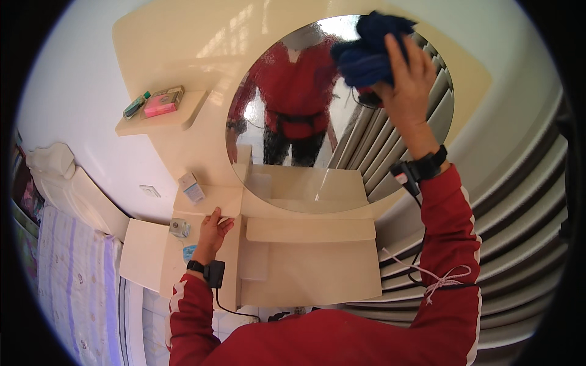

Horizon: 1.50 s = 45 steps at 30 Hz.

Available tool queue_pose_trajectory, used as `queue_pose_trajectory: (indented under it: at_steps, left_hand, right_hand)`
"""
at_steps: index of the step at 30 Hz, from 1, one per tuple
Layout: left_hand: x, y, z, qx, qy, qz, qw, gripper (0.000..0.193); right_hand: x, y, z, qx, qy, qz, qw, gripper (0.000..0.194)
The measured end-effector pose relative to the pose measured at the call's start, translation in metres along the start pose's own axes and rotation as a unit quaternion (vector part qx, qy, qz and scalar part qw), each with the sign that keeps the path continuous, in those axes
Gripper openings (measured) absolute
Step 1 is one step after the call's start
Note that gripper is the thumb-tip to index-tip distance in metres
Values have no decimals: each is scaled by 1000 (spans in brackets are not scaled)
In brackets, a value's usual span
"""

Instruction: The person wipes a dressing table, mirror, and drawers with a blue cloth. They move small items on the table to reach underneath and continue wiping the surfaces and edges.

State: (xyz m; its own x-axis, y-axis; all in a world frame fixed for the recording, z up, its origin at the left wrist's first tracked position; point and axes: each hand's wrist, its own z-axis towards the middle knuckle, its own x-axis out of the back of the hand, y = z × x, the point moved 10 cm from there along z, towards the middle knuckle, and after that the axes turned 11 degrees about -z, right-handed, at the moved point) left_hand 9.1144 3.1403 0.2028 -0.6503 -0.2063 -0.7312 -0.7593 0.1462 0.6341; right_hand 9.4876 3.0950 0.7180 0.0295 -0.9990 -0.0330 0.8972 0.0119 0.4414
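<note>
My right hand [409,87] presses a bunched dark blue cloth [366,55] to the upper right of a round mirror [293,183]. The cloth hides that part of the glass, and streaky marks blur the reflection of a person in a red top. Lower on the left, my left hand [214,233] holds the front edge of a small raised shelf [215,196] on the cream dressing table [311,274]. A small carton [191,187] stands on that shelf, just beyond my left fingers.
A glass bottle [180,227] and a blue packet [189,252] sit beside my left wrist. Above, a wall shelf [192,105] bears a pink box [162,103] and a green-capped bottle [136,105]. Grey pleated curtains [503,247] line the right; a bed [78,283] stands left.
</note>
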Motion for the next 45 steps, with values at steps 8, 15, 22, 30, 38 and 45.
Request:
queue_pose_trajectory:
  at_steps: [8,15,22,30,38,45]
  left_hand:
    - [0,0,1,-7,-7,0,1000,25]
    - [-5,3,-2,-8,-5,-5,1000,27]
    - [-3,2,-4,-4,14,-4,1000,25]
    - [3,-1,1,-10,1,-9,1000,22]
    - [6,0,3,-13,1,-3,1000,20]
    - [4,1,1,-13,-11,-1,1000,19]
  right_hand:
    - [-8,3,-42,-73,8,-2,997,72]
    - [-20,-238,-280,154,-185,158,958,41]
    - [-21,-294,-399,248,-282,254,891,41]
    - [-4,-37,-162,116,-143,9,983,52]
    - [9,84,-90,-47,-13,-29,998,71]
    - [-23,-144,-369,-9,-273,265,925,30]
